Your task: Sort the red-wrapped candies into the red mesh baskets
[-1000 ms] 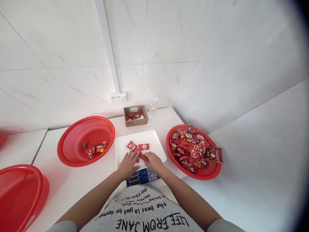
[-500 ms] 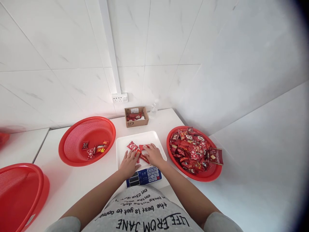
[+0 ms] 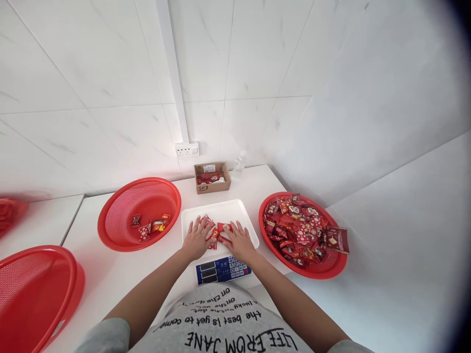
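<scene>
Both my hands lie over several small red wrapped snack packets (image 3: 214, 235) on the white tray of a digital scale (image 3: 239, 211). My left hand (image 3: 197, 239) has its fingers spread and partly covers the packets on the left. On the other side, my right hand (image 3: 241, 241) rests with fingers apart at the edge of the packets, touching or nearly touching them. Neither hand is wrapped round a packet. The scale's blue keypad panel (image 3: 223, 269) faces me below the tray.
To the right stands a red basket (image 3: 340, 267) heaped with red packets. A red mesh basket (image 3: 110, 211) at left holds several packets; another red basket (image 3: 69, 294) is nearer. Behind the scale are a small cardboard box (image 3: 221, 187) with packets and a clear plastic bottle (image 3: 240, 162).
My left hand has moved forward over the left packets, covering more of the polka-dot one. My right hand has shifted slightly back with its fingers spread wider. The view has turned slightly left.
</scene>
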{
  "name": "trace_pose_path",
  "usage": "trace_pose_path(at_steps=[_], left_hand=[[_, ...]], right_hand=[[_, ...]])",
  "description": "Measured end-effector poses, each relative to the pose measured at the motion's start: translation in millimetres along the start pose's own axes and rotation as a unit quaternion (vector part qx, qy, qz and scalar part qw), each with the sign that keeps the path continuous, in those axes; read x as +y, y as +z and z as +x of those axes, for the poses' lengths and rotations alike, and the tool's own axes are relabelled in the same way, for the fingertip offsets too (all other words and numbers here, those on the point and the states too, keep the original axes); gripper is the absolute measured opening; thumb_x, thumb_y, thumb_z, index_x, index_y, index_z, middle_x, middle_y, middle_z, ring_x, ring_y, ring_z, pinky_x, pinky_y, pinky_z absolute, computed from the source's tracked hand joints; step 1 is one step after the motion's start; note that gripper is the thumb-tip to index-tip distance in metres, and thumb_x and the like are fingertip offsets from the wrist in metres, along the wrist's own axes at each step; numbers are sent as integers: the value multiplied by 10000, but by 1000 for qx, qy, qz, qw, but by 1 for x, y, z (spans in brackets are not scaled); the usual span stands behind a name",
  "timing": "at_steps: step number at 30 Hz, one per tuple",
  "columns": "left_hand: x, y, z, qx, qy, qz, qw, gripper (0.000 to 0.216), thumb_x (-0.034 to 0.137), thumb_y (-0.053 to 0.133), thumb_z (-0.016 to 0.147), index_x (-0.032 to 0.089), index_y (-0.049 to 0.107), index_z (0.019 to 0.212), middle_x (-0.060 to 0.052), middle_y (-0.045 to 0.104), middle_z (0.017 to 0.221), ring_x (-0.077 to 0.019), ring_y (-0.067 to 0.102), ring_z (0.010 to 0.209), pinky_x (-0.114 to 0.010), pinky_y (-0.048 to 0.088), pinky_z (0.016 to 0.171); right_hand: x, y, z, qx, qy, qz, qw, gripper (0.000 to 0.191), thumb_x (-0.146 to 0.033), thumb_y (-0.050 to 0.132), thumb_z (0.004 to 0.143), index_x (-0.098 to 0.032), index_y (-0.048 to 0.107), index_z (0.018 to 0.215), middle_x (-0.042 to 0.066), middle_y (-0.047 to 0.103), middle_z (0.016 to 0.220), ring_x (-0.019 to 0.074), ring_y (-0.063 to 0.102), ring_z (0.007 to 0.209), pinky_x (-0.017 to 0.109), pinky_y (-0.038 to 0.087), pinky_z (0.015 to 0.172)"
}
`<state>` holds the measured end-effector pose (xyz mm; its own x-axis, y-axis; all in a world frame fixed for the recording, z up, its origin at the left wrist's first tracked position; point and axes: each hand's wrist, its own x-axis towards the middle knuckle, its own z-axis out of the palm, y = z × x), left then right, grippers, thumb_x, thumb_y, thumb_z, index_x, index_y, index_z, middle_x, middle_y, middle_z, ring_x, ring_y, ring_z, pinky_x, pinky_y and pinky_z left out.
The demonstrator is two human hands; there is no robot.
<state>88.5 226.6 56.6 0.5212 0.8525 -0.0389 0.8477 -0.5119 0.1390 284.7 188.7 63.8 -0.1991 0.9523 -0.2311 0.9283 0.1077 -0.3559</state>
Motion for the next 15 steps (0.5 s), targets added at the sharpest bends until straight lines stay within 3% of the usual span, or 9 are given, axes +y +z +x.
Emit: trace_pose_path(at_steps=[3,9,12,15], left_hand=[[-3,5,2,-23,-9,6,1000,591,524,321,869,256,285,1395,-70,211,1494,-312,135,1365,-509,172,1074],[3,11,1,-5,-22,12,1000,583,519,329,868,279,275,1396,-66,233,1488,-302,152,1363,-506,184,1072],[-1,8,-5,11,-29,-6,1000,580,530,295,872,284,271,1397,-51,238,1488,-297,148,1365,-505,188,1072],[-19,-1,-15,32,-86,-24,996,593,517,278,877,238,276,1401,-69,227,1490,-293,125,1370,-500,176,1078]], right_hand=[[-1,5,2,-18,4,-1,1000,543,-494,284,895,-287,259,1396,67,170,1497,270,21,1375,517,49,1067],[-7,8,4,-27,14,0,1000,524,-439,284,907,-293,222,1406,60,161,1499,250,31,1377,511,44,1072],[-7,5,-1,-13,18,12,1000,534,-467,292,899,-294,243,1401,59,183,1493,257,44,1376,511,71,1072],[2,7,-10,25,23,30,999,535,-478,278,897,-280,272,1394,65,219,1483,257,79,1373,502,110,1074]])
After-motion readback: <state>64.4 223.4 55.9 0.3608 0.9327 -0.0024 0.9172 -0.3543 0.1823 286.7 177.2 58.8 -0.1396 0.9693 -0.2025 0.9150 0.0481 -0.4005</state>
